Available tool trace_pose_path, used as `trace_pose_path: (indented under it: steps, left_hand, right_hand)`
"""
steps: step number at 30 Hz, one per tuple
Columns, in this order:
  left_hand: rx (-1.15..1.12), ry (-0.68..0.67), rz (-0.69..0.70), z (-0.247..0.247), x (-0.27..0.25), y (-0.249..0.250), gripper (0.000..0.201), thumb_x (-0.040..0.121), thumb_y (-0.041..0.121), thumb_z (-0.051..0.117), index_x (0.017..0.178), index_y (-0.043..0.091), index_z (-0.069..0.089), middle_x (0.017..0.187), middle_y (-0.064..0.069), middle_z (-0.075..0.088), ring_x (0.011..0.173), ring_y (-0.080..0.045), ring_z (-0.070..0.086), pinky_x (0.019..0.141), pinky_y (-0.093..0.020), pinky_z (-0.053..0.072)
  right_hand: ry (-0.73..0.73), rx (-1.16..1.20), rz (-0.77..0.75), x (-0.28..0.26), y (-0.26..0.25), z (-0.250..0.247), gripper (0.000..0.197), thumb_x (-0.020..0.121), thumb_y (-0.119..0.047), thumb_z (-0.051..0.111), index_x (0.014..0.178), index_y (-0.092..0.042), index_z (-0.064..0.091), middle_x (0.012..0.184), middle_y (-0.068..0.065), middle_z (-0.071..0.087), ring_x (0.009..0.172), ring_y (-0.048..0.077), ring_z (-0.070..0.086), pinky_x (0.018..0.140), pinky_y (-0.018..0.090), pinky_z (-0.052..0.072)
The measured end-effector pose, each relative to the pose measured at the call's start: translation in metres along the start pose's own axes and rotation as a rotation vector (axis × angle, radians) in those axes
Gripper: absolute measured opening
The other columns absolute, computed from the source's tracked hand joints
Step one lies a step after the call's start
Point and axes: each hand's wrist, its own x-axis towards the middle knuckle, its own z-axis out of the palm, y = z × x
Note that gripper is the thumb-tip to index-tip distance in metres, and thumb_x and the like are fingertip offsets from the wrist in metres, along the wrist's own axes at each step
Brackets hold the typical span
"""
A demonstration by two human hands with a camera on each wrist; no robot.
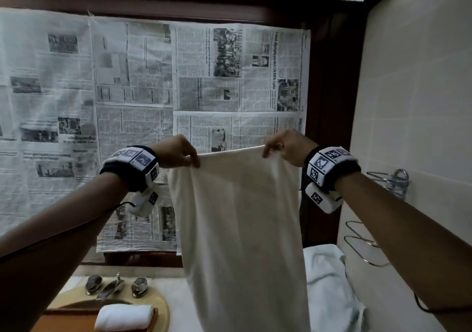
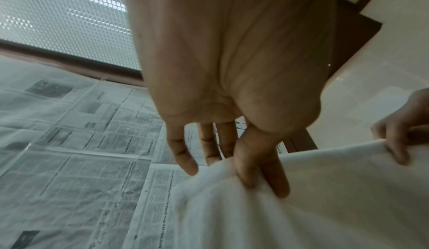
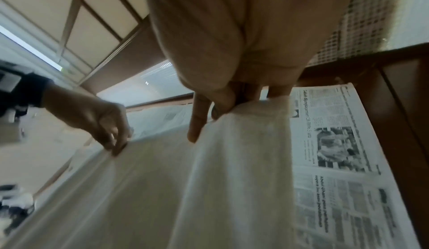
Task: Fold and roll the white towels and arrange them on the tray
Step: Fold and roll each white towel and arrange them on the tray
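A white towel (image 1: 240, 219) hangs full length in front of me, held up by its top edge. My left hand (image 1: 178, 154) pinches the top left corner between thumb and fingers, as the left wrist view shows on the towel (image 2: 313, 207). My right hand (image 1: 283, 147) pinches the top right corner; the right wrist view shows the towel (image 3: 209, 188) dropping from that pinch. A rolled white towel (image 1: 125, 316) lies on the wooden tray (image 1: 63, 324) at the bottom left. More white towels (image 1: 329, 280) lie heaped on the counter at the right.
A yellow basin (image 1: 163, 306) with a chrome tap (image 1: 112, 287) sits below the tray. Newspaper sheets (image 1: 127, 89) cover the window ahead. Wire racks (image 1: 388, 186) stick out from the tiled wall on the right.
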Motion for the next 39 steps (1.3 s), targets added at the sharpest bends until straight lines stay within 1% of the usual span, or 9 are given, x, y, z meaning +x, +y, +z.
trace_pose_path:
  steps: [6,10,15,18,21,24,30,35,39]
  left_hand:
    - [0.081,0.107,-0.021,-0.007,-0.002,0.004,0.033,0.088,0.006,0.061,0.095,0.033,0.077,0.095,0.004,0.058,0.087,-0.016,0.06,0.076,-0.026,0.044]
    - [0.084,0.147,-0.069,-0.007,-0.003,-0.005,0.024,0.091,0.01,0.063,0.097,0.03,0.076,0.099,0.005,0.056,0.094,-0.016,0.057,0.085,-0.031,0.048]
    - [-0.045,0.184,-0.113,0.0,-0.006,-0.008,0.006,0.087,0.023,0.074,0.083,0.027,0.075,0.067,0.01,0.065,0.06,-0.004,0.058,0.062,-0.024,0.048]
    - [-0.21,0.186,-0.077,0.003,-0.009,-0.006,0.002,0.084,0.021,0.077,0.084,0.022,0.078,0.067,0.002,0.072,0.056,-0.005,0.064,0.056,-0.022,0.051]
    - [-0.331,0.168,-0.054,0.006,-0.011,0.004,0.009,0.084,0.009,0.075,0.09,0.016,0.078,0.078,-0.002,0.073,0.065,-0.006,0.068,0.058,-0.014,0.051]
    - [-0.371,0.163,-0.069,0.008,-0.013,0.014,0.014,0.085,0.004,0.072,0.094,0.013,0.077,0.085,-0.003,0.073,0.074,-0.009,0.069,0.057,-0.008,0.049]
    - [-0.715,-0.034,-0.026,0.015,-0.016,0.029,0.02,0.085,0.014,0.074,0.103,0.006,0.075,0.096,-0.008,0.076,0.093,-0.023,0.073,0.082,-0.026,0.058]
    - [-0.631,-0.074,0.025,0.021,-0.015,0.052,0.044,0.077,0.053,0.075,0.099,0.015,0.078,0.092,-0.001,0.077,0.091,-0.018,0.072,0.088,-0.033,0.058]
    - [-0.419,0.0,0.107,0.024,-0.011,0.067,0.036,0.076,0.052,0.077,0.09,0.019,0.079,0.081,0.001,0.075,0.078,-0.017,0.072,0.073,-0.033,0.059]
  right_hand:
    - [-0.013,-0.102,0.045,0.002,0.004,-0.007,0.051,0.087,0.011,0.048,0.101,-0.031,0.073,0.12,-0.001,0.067,0.109,0.013,0.063,0.096,0.038,0.053]
    - [-0.007,-0.051,0.065,0.004,0.005,-0.004,0.043,0.09,0.006,0.048,0.1,-0.026,0.075,0.12,0.001,0.066,0.108,0.017,0.062,0.097,0.036,0.051]
    - [-0.116,0.028,0.144,0.007,-0.004,0.004,0.044,0.09,0.003,0.045,0.095,-0.031,0.073,0.128,0.002,0.064,0.122,0.019,0.056,0.106,0.038,0.044]
    - [-0.194,0.069,0.113,0.007,-0.012,0.008,0.051,0.091,0.012,0.035,0.107,-0.016,0.074,0.134,0.006,0.06,0.128,0.018,0.052,0.105,0.026,0.041]
    - [-0.247,0.132,0.108,0.003,-0.024,0.007,0.045,0.1,0.005,0.035,0.117,-0.016,0.07,0.116,-0.008,0.059,0.072,-0.013,0.063,0.062,0.01,0.047]
    - [-0.273,0.157,0.086,0.003,-0.027,0.009,0.036,0.101,-0.002,0.041,0.12,-0.018,0.067,0.081,-0.016,0.052,0.037,-0.005,0.048,0.037,0.01,0.034]
    - [-0.207,0.132,0.023,0.006,-0.029,0.028,0.017,0.093,-0.019,0.063,0.106,-0.021,0.074,0.082,-0.007,0.071,0.069,0.011,0.064,0.076,0.04,0.059]
    - [-0.131,0.066,0.04,0.003,-0.033,0.028,0.012,0.091,-0.035,0.065,0.082,-0.042,0.068,0.076,-0.014,0.067,0.071,0.011,0.063,0.074,0.043,0.058]
    - [-0.115,0.055,0.048,0.003,-0.041,0.026,0.014,0.09,-0.042,0.063,0.076,-0.042,0.066,0.073,-0.012,0.066,0.069,0.015,0.064,0.069,0.043,0.06]
